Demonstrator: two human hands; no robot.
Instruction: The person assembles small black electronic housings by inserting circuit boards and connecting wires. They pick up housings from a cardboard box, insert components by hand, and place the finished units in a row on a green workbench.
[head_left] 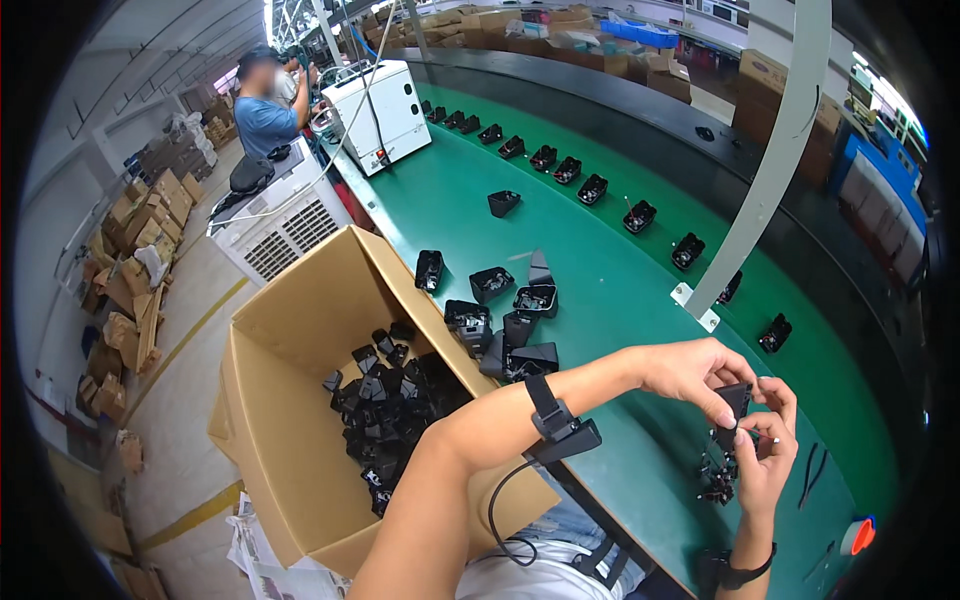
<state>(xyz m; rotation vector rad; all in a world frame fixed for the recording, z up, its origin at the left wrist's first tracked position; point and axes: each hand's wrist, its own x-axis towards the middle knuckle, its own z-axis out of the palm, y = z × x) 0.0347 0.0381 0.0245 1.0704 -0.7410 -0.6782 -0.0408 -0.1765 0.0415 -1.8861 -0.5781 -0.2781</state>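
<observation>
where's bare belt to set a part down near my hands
Bare green belt lies between the loose cluster of black housings and the grey post. It is crowded under both hands, left hand and right hand, around the small black parts.

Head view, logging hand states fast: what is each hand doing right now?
Left hand: closed, pinching the top of a small black plastic part.
Right hand: closed on the same part from below.
</observation>
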